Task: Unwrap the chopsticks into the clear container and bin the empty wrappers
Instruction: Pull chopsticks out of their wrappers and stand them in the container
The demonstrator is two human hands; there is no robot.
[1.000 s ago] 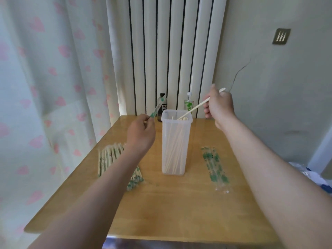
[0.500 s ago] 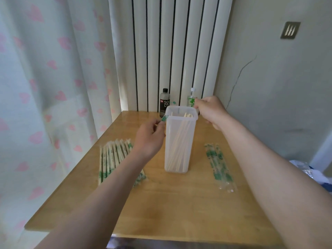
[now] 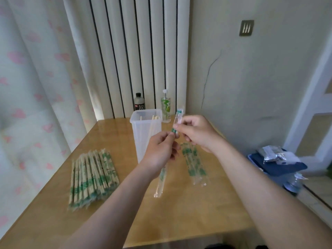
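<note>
I note one clear, green-printed wrapper held above the middle of the table. The left hand pinches it, and the right hand pinches it higher up; the fingers of both curl onto it. The clear container stands just behind, with bare chopsticks inside. Wrapped chopsticks lie near the left edge, and empty wrappers lie to the container's right. A soda bottle and a green-labelled bottle stand at the far edge.
</note>
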